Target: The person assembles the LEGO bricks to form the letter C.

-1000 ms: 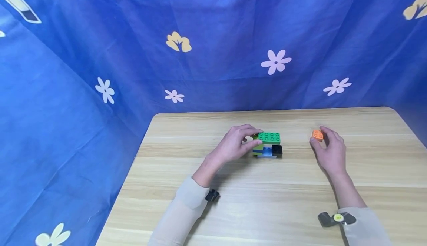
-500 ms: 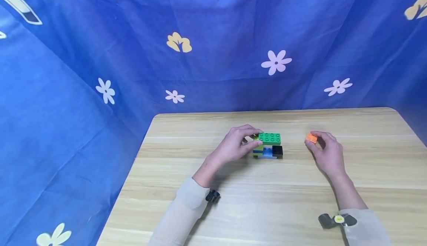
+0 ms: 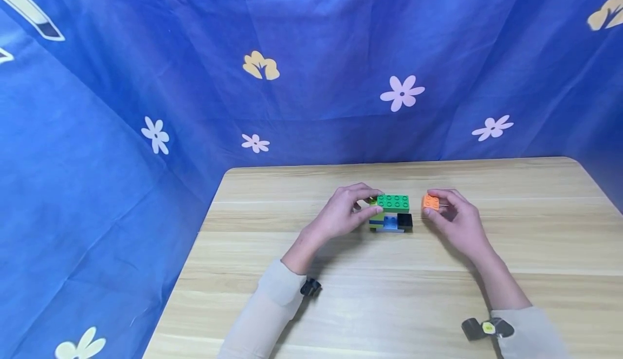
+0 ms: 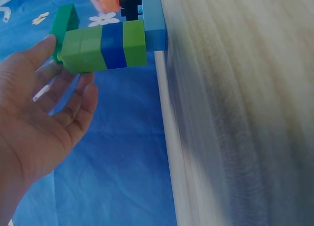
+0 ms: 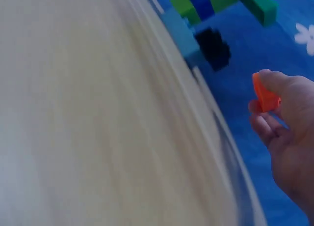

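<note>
A stack of toy building bricks stands on the table: a light-blue base brick (image 4: 154, 19), then lime-green bricks (image 4: 86, 50) with a dark-blue brick (image 4: 113, 45) between them. On top, a long green brick (image 3: 395, 203) juts out to the right. My left hand (image 3: 343, 210) pinches this green brick at its left end, thumb in front and index finger behind. Below the green one, a black brick (image 3: 404, 221) sits on the base's right end. Just right of the stack, my right hand (image 3: 462, 226) pinches an orange brick (image 3: 431, 202) between thumb and fingers, apart from the stack.
The pale wooden table (image 3: 379, 299) ends at the back against a blue cloth (image 3: 321, 78) printed with flowers. Black wrist cameras sit on both sleeves; the right one (image 3: 486, 327) is close over the tabletop.
My right hand has carried the orange brick leftward, from well right of the stack to close beside the green brick. My left hand stays in place on the stack.
</note>
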`<state>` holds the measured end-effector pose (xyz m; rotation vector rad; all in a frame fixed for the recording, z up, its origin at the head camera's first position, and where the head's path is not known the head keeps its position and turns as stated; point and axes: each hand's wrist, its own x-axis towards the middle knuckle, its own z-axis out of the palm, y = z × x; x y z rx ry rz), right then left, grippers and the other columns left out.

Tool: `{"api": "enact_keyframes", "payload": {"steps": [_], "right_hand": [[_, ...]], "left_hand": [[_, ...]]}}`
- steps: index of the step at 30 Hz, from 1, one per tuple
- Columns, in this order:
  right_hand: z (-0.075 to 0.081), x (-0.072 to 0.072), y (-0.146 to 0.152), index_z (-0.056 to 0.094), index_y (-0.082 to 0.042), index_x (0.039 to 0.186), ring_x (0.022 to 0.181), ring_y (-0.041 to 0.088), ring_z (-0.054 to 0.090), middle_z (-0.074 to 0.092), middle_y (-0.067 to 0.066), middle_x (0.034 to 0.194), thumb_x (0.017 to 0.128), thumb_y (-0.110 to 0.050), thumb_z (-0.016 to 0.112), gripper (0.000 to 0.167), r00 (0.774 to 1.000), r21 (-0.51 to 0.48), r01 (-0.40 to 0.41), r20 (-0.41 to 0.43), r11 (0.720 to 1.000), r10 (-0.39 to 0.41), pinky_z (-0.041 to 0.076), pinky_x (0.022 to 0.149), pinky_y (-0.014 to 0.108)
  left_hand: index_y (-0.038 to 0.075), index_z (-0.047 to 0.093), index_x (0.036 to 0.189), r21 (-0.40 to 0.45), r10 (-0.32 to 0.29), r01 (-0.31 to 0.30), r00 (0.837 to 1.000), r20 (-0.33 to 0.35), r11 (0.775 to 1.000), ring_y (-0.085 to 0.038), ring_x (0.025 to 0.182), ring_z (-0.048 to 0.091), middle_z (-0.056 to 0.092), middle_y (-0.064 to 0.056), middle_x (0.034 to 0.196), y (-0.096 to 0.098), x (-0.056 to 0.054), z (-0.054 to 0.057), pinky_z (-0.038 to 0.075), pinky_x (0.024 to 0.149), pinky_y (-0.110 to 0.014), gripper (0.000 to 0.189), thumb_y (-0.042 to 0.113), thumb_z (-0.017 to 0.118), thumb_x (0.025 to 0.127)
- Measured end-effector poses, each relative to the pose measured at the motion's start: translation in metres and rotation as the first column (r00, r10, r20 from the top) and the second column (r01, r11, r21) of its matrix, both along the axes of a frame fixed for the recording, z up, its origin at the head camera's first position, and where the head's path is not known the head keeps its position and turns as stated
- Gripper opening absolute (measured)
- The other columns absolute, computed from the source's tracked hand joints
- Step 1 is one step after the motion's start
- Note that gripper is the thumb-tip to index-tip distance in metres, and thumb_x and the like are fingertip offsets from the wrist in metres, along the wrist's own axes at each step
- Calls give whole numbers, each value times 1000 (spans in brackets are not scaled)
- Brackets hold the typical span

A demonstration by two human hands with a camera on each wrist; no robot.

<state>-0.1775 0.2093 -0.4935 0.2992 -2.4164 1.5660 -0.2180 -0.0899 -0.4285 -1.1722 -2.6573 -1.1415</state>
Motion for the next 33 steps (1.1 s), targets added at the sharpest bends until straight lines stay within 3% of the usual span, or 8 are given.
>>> {"api": "enact_keyframes", "payload": {"steps": [4,9,11,16,25,33], "right_hand": [[10,4,-13,65,-2,138,101,5,69,66,16,126,96,-3,78,44,993,-39,-95,73,995,97,60,81,17],[15,8,-24,62,-8,143,97,11,72,69,16,122,99,-8,75,46,974,-66,-187,121,980,194,61,77,22],[14,9,-27,56,-5,148,101,14,73,65,19,128,100,-3,72,51,958,-145,-238,127,960,257,64,79,28],[12,8,-35,37,1,159,108,22,74,49,24,141,102,6,64,63,915,-354,-326,113,877,386,64,82,43],[10,9,-43,40,1,157,109,23,75,48,23,142,103,6,61,58,904,-442,-343,83,829,418,60,92,36],[9,9,-44,42,2,155,103,21,77,53,20,137,103,2,64,56,918,-448,-308,90,839,385,61,90,36]], "left_hand": [[8,71,135,2,2,-2,1000,-2,1000,-12,108,69,74,-2,123,1,-1,0,60,78,-21,37,25,73,103],[8,72,135,4,7,-7,1000,-1,1000,-11,105,68,74,-2,121,0,-1,-1,60,77,-20,36,24,74,102],[8,72,135,5,7,-7,1000,0,1000,-11,105,68,74,-2,121,0,0,-1,59,77,-20,37,24,74,102],[9,72,135,6,13,-13,1000,2,1000,-11,107,68,74,-1,121,0,0,-2,59,77,-18,36,24,74,102],[10,72,134,1,16,-16,1000,4,1000,-10,106,68,74,0,121,0,-1,-2,59,76,-19,35,24,74,102],[9,72,135,-13,14,-14,1000,-2,1000,-10,106,68,74,0,122,0,0,0,60,77,-21,36,25,73,103]]}}
